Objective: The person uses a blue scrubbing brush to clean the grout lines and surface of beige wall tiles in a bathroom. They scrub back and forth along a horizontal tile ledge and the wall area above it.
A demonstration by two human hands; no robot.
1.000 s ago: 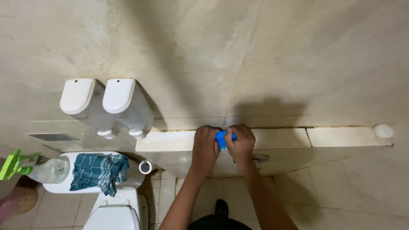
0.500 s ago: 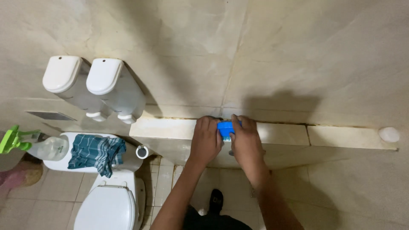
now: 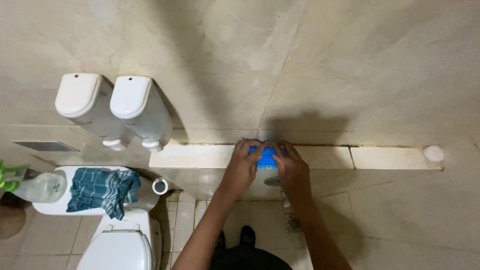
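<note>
Left hand (image 3: 243, 167) and right hand (image 3: 291, 170) both clamped on a blue brush (image 3: 265, 156), pressed to the back edge of the tiled ledge (image 3: 200, 156) beneath the wall; two white dispensers (image 3: 112, 110) at left; striped cloth (image 3: 102, 189) on the toilet tank

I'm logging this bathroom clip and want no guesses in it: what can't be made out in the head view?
- Blue object on the tiled ledge: mostly covered by the left hand and right hand, so its kind is unclear.
- Spray bottle on the toilet tank: its green trigger is cut by the left edge.
- Toilet lid: cut by the bottom edge.
- Small white object at the ledge's far end: too small to identify.
</note>
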